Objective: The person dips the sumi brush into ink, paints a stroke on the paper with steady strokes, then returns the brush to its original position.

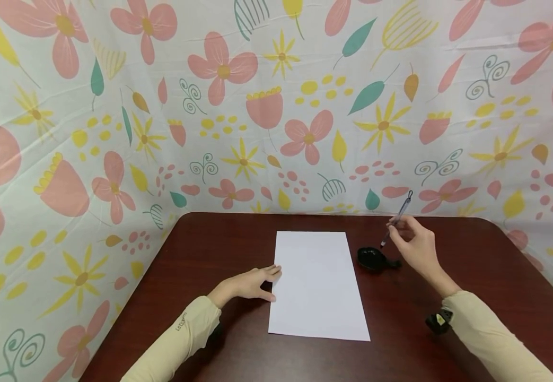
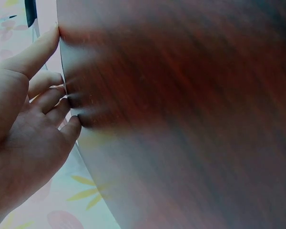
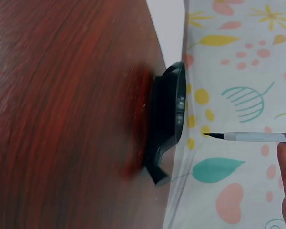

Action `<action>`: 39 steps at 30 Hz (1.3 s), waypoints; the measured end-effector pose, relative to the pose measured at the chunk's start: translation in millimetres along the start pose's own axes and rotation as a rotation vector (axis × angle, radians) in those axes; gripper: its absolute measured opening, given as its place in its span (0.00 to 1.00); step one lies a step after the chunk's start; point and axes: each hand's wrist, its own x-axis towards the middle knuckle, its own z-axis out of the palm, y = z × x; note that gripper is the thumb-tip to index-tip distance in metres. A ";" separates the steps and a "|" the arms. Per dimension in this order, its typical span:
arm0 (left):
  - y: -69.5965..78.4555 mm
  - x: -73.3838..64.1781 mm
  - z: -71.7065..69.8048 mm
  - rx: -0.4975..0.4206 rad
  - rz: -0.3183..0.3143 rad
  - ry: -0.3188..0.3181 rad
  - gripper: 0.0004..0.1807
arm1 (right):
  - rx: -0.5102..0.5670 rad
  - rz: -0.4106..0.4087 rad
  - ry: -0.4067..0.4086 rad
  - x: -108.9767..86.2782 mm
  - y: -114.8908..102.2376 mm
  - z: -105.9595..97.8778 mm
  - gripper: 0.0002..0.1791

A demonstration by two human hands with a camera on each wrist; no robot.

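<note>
A white sheet of paper [image 1: 316, 286] lies on the dark wooden table. My left hand [image 1: 249, 283] rests at its left edge, fingertips and thumb touching the paper; the left wrist view shows the same hand [image 2: 33, 105] with fingers fairly straight. To the right of the sheet sits a small black ink dish [image 1: 371, 258] with a short handle. My right hand [image 1: 414, 244] pinches a writing brush [image 1: 397, 218], tilted, its tip just above the dish. In the right wrist view the brush [image 3: 252, 137] has a dark pointed tip, apart from the dish [image 3: 167, 114].
The table [image 1: 209, 249] ends at a white cloth [image 1: 266, 132] printed with flowers and leaves, hanging behind it and on the left. A black band-like device [image 1: 438, 321] is at my right wrist.
</note>
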 end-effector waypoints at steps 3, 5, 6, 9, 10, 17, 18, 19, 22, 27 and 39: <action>-1.3 0.7 1.1 -0.003 -0.005 -0.004 0.40 | 0.019 0.002 0.026 2.7 -8.6 1.9 0.10; -1.8 0.8 1.5 -0.006 -0.008 -0.005 0.40 | 0.045 0.012 0.039 4.8 -15.2 2.6 0.10; -2.0 0.8 1.6 -0.006 -0.011 -0.004 0.40 | 0.055 0.023 0.040 6.1 -20.7 2.4 0.10; -2.7 1.2 1.6 -0.001 -0.012 0.000 0.40 | 0.088 0.046 0.047 9.4 -34.3 1.6 0.09; -3.0 1.5 1.7 0.001 -0.012 0.001 0.40 | 0.097 0.052 0.051 9.7 -35.1 1.6 0.09; -3.1 2.5 0.8 0.002 -0.006 0.000 0.40 | 0.131 0.082 0.085 13.0 -42.8 5.9 0.09; -2.8 2.4 0.5 0.001 -0.009 0.001 0.40 | 0.131 0.086 0.089 13.5 -43.7 7.0 0.09; -2.6 2.2 0.1 0.001 -0.012 0.002 0.40 | 0.139 0.092 0.091 14.1 -44.4 8.2 0.09; -2.1 2.1 -0.4 -0.002 -0.019 0.008 0.40 | 0.160 0.104 0.100 15.4 -46.8 11.8 0.09; -2.1 2.5 0.6 -0.007 -0.013 0.014 0.40 | 0.184 0.104 0.106 16.9 -50.2 16.3 0.09; -4.4 3.9 0.5 0.002 -0.007 0.016 0.41 | 0.238 0.092 0.118 19.8 -56.1 29.1 0.09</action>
